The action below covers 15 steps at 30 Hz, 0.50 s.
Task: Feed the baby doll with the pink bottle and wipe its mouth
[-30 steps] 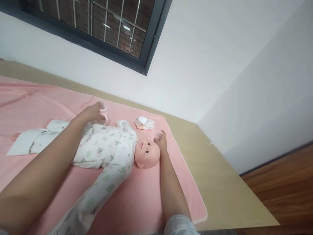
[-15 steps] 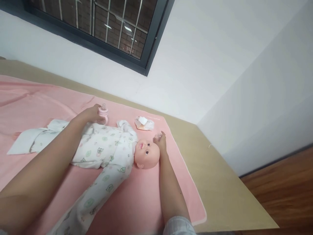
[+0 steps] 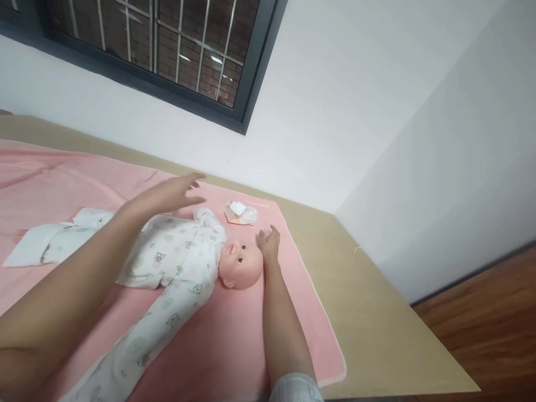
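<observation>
A baby doll (image 3: 240, 262) in a white printed outfit (image 3: 167, 240) lies on its back on the pink blanket (image 3: 234, 335). Over the doll's body, my left hand (image 3: 178, 192) is raised with its fingers apart and nothing visible in them. The pink baby bottle does not show, and my left hand and forearm cover that area. Beside the top of the doll's head, my right hand (image 3: 271, 243) curls around a small clear cap (image 3: 265, 234), mostly covered by the fingers. A crumpled white wrapper or tissue pack (image 3: 240, 213) lies on the blanket between both hands.
The blanket covers much of a light wooden tabletop (image 3: 355, 312). Behind the table rises a white wall (image 3: 301, 156) with a dark-framed, barred window (image 3: 238, 114). A brown wood-grain surface (image 3: 494, 318) stands at the right, beyond the table edge.
My left hand has let go of the pink baby bottle and moved right with its fingers opened. My right hand stays by the doll's head with the cap. The view has shifted slightly.
</observation>
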Available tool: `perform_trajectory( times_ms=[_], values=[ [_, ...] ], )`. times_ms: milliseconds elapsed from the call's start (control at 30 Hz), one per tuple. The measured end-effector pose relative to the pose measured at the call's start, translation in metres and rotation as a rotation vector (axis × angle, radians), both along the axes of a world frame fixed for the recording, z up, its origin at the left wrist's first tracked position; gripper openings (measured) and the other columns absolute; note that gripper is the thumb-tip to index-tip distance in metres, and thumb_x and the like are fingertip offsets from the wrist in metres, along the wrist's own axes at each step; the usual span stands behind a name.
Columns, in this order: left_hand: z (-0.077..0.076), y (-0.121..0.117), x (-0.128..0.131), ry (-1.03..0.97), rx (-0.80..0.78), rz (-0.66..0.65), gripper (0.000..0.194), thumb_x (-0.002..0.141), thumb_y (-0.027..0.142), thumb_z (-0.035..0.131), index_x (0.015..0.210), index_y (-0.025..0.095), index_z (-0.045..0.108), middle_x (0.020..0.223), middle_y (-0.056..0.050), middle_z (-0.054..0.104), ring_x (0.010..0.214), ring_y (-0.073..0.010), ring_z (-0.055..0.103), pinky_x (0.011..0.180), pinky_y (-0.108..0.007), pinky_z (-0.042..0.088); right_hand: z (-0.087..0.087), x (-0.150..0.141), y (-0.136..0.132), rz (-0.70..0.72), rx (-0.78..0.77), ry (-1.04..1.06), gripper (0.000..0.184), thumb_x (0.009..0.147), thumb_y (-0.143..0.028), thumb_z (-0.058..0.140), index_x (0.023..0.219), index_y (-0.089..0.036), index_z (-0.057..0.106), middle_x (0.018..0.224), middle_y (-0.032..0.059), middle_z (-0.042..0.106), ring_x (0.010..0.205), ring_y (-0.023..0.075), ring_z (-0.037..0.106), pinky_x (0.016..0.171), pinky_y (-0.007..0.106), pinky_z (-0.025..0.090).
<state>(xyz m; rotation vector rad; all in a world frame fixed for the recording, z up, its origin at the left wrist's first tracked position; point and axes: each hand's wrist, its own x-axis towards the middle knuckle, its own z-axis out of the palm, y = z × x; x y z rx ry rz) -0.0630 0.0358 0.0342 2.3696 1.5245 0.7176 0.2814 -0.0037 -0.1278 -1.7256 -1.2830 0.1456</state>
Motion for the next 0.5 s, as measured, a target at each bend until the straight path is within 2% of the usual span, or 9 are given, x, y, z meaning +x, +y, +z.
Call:
perform_trajectory(
  times_ms=[100, 167, 200, 267, 333, 433, 500],
  values=[
    [0.006, -0.02, 0.054, 0.057, -0.107, -0.372, 0.059, 0.09, 0.045, 0.041, 0.143, 0.018, 0.039, 0.13, -0.012, 0.06, 0.114, -0.0272, 0.058, 0.095, -0.037, 0.045, 0.004, -0.002, 0.0, -0.034, 0.071, -0.069, 0.052, 0.087, -0.04, 0.043, 0.13, -0.009, 0.046, 0.13, 0.0219, 0.049, 0.127, 0.0326, 0.042, 0.108, 0.051, 0.033],
    [0.002, -0.023, 0.09, 0.134, -0.181, -0.538, 0.047, 0.09, 0.036, 0.04, 0.134, 0.022, 0.052, 0.127, -0.008, 0.063, 0.111, -0.0247, 0.059, 0.095, -0.035, 0.045, 0.006, -0.003, -0.001, -0.061, 0.131, -0.125, 0.046, 0.088, -0.037, 0.041, 0.126, -0.011, 0.048, 0.129, 0.0202, 0.05, 0.132, 0.0326, 0.037, 0.11, 0.053, 0.03],
    [-0.001, -0.022, 0.106, 0.209, -0.247, -0.616, 0.047, 0.089, 0.032, 0.039, 0.132, 0.02, 0.054, 0.131, -0.009, 0.061, 0.113, -0.0254, 0.058, 0.097, -0.036, 0.043, 0.008, -0.004, -0.001, -0.07, 0.162, -0.154, 0.044, 0.089, -0.035, 0.04, 0.125, -0.012, 0.048, 0.13, 0.0196, 0.05, 0.135, 0.0324, 0.034, 0.111, 0.054, 0.029],
    [-0.009, -0.016, 0.135, 0.262, -0.335, -0.681, 0.045, 0.084, 0.028, 0.042, 0.124, 0.017, 0.061, 0.126, -0.011, 0.064, 0.109, -0.0255, 0.06, 0.095, -0.035, 0.045, 0.009, -0.006, -0.003, -0.07, 0.224, -0.213, 0.04, 0.09, -0.03, 0.037, 0.125, -0.013, 0.047, 0.131, 0.0185, 0.05, 0.14, 0.031, 0.027, 0.111, 0.055, 0.028],
    [-0.018, -0.008, 0.158, 0.302, -0.43, -0.71, 0.042, 0.08, 0.032, 0.047, 0.113, 0.019, 0.068, 0.114, -0.009, 0.069, 0.098, -0.0248, 0.063, 0.088, -0.034, 0.049, 0.009, -0.008, -0.004, -0.049, 0.274, -0.263, 0.038, 0.089, -0.025, 0.035, 0.124, -0.013, 0.047, 0.129, 0.0175, 0.051, 0.14, 0.0288, 0.027, 0.11, 0.053, 0.03],
    [-0.031, 0.001, 0.179, 0.341, -0.566, -0.706, 0.039, 0.073, 0.04, 0.052, 0.1, 0.021, 0.073, 0.09, -0.008, 0.073, 0.081, -0.0252, 0.065, 0.075, -0.035, 0.054, 0.007, -0.011, -0.001, -0.003, 0.306, -0.304, 0.038, 0.087, -0.019, 0.033, 0.122, -0.014, 0.048, 0.124, 0.0155, 0.054, 0.137, 0.0266, 0.03, 0.109, 0.05, 0.034],
    [-0.038, 0.004, 0.188, 0.319, -0.608, -0.697, 0.042, 0.07, 0.044, 0.054, 0.1, 0.021, 0.073, 0.084, -0.009, 0.073, 0.077, -0.0263, 0.065, 0.071, -0.036, 0.055, 0.003, -0.011, 0.003, 0.03, 0.3, -0.311, 0.037, 0.085, -0.016, 0.036, 0.119, -0.014, 0.05, 0.122, 0.0147, 0.055, 0.134, 0.0266, 0.034, 0.107, 0.048, 0.037]
  ],
)
